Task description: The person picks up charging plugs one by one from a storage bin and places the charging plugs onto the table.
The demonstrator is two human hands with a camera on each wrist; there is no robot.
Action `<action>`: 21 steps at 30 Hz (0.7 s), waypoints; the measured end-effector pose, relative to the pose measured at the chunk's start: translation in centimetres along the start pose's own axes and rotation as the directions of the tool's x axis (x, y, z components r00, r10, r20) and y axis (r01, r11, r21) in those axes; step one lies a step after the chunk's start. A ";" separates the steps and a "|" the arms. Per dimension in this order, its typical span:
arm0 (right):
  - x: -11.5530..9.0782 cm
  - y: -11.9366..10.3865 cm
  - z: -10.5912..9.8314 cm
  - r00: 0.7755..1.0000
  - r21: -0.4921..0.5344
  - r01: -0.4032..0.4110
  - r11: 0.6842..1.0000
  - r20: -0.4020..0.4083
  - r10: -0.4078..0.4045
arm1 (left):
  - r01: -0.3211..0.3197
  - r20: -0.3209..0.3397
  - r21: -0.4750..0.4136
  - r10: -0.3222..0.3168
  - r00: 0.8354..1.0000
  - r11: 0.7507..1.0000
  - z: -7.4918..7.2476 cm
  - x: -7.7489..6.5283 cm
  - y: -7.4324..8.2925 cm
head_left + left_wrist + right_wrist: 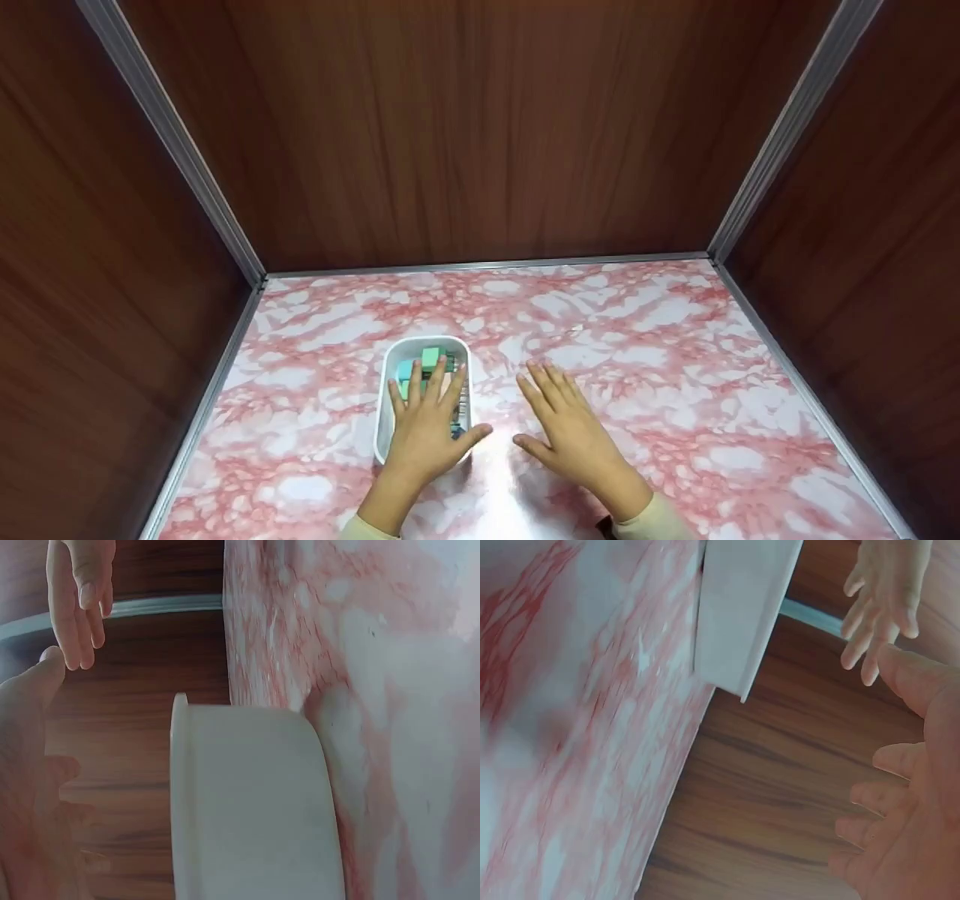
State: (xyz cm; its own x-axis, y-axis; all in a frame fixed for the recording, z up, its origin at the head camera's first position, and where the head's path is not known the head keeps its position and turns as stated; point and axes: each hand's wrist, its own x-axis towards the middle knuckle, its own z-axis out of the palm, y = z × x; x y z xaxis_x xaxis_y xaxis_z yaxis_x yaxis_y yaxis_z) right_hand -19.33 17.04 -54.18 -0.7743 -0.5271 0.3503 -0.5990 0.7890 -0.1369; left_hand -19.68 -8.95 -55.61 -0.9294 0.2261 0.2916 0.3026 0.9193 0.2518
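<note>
"Where do we see the white tub (255,802)?"
"Left of centre on the table (645,360), blocks (433,358) inside, beneath the left hand (426,433): fingers spread, gripping nothing."
"The right hand (576,436)?"
"Right of the tub, fingers straight, empty."

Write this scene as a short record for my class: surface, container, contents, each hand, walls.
Surface: red-and-white marbled tabletop
Container: white bin
Contents: green and light-blue pieces; others partly hidden
Left hand: above the bin, fingers spread, holding nothing
Right hand: above the tabletop, right of the bin, holding nothing
Walls: dark brown wood-grain panels
</note>
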 end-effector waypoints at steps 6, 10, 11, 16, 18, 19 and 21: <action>1.0 -1.1 0.7 1.000 0.015 0.029 0.999 0.008 -0.029 | 0.051 -0.021 0.016 -0.050 0.999 0.999 -0.1 -0.1 -1.3; 1.7 -1.8 1.1 0.999 0.018 0.042 0.999 0.030 -0.042 | 0.098 -0.017 -0.011 -0.099 0.995 0.995 -0.3 0.0 -2.2; 1.9 -2.0 1.3 0.998 0.021 0.048 0.999 0.034 -0.048 | 0.112 -0.018 -0.021 -0.113 0.993 0.993 -0.3 0.1 -2.5; 2.6 -3.1 2.1 0.996 0.036 0.086 0.996 0.033 -0.088 | 0.187 -0.028 -0.074 -0.189 0.981 0.980 -0.2 0.2 -4.0; 3.0 -3.6 2.3 0.994 0.037 0.103 0.994 0.028 -0.104 | 0.217 -0.026 -0.083 -0.220 0.975 0.973 -0.2 0.3 -4.5; 3.3 -3.8 2.5 0.993 0.040 0.111 0.993 0.023 -0.112 | 0.233 -0.025 -0.092 -0.236 0.971 0.968 -0.2 0.3 -4.8; 3.7 -4.3 2.8 0.992 0.036 0.128 0.991 0.017 -0.128 | 0.262 -0.020 -0.107 -0.265 0.964 0.959 -0.3 0.4 -5.3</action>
State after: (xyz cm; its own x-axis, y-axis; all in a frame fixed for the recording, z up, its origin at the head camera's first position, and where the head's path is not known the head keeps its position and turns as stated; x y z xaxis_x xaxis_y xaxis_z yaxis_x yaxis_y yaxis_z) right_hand -20.19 10.77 -54.85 -0.6944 -0.6291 0.3494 -0.6999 0.7033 -0.1246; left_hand -21.57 -13.78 -56.58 -0.9719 -0.0327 0.2330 0.0695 0.9063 0.4170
